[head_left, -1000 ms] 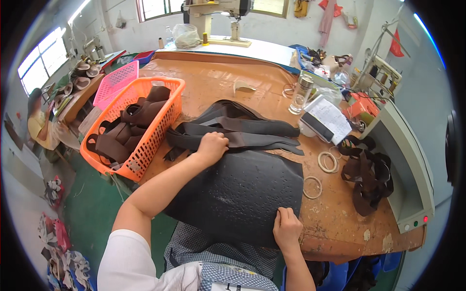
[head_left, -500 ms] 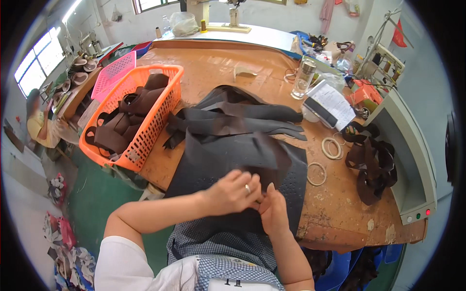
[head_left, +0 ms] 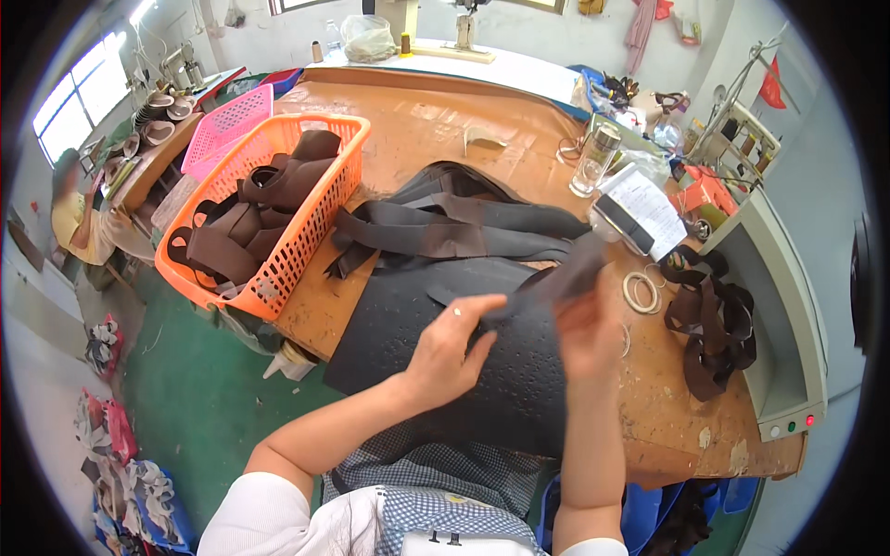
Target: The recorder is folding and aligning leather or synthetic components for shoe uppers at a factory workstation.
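Observation:
A dark brown and black strip of sheet material (head_left: 565,278) stretches between my two hands, smeared by motion. My right hand (head_left: 591,338), also blurred, grips its raised right end. My left hand (head_left: 447,357), with a ring on one finger, has thumb and index finger around the strip's lower left end. Beneath them lies a black mat (head_left: 445,371) dotted with small holes, partly over the front table edge. Just beyond the mat, a pile of similar long dark strips (head_left: 445,227) lies across the table.
An orange basket (head_left: 348,171) of brown pieces stands at left, a pink basket (head_left: 227,125) behind it. To the right are cream rings (head_left: 642,292), curled brown strips (head_left: 709,320), a glass bottle (head_left: 595,159), papers (head_left: 644,213) and a grey machine housing (head_left: 788,324). Another person (head_left: 79,218) sits far left.
My right hand has moved up and to the right with the strip's end, away from my left hand. My left hand has spread its thumb and index finger. The view has shifted slightly.

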`<state>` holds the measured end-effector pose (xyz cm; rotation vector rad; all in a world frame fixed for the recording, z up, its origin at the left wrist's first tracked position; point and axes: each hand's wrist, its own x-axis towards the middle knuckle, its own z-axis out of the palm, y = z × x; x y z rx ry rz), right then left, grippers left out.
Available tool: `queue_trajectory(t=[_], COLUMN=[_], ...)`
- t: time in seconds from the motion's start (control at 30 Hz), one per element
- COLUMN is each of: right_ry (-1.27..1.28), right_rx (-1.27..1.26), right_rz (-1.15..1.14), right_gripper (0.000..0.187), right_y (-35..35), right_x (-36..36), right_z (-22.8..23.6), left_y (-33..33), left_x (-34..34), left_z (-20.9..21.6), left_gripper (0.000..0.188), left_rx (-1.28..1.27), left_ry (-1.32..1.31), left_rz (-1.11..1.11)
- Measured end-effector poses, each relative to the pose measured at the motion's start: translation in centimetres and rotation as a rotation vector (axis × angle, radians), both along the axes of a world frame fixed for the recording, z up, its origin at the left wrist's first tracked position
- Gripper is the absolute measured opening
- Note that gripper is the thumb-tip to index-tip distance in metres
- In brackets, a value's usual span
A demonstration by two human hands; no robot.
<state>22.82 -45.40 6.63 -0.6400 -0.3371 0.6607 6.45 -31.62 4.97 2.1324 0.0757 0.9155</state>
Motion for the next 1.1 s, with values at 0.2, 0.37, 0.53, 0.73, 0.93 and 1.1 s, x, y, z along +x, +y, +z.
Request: queue_trajectory(t=[0.2, 0.37, 0.53, 0.73, 0.93, 1.1], right_ry=[-0.222, 0.111, 0.111, 0.103, 0.177, 0.122], right_rx=[-0.034, -0.428, -0.463, -0.482, -0.428, -0.406], right_rz=[-0.155, 0.009, 0.151, 0.188, 0.244, 0.112], right_gripper=[0.030, 0.021, 0.019, 0.024, 0.029, 0.025], right_y=[0.8, -0.6, -1.6, -1.4, -1.8, -0.6], right_x=[-0.4, -9.7, -12.1, -13.1, -14.1, -13.5], right_z=[1.9, -5.8, -7.8, -6.6, -5.9, -6.7], left_y=[0.6, -1.6, -1.9, -2.0, -2.0, -2.2], left_x=[-1.5, -4.6, -5.4, -5.8, -6.1, -5.8], left_z=[0.8, -1.8, -3.1, -3.9, -3.5, -3.4], left_gripper=[0.024, 0.027, 0.026, 0.019, 0.018, 0.019], left_rx=[-0.314, -0.593, -0.690, -0.883, -1.161, -1.074], left_ry=[0.000, 0.437, 0.459, 0.390, 0.325, 0.331], left_rz=[-0.024, -0.053, 0.010, 0.040, -0.089, -0.049])
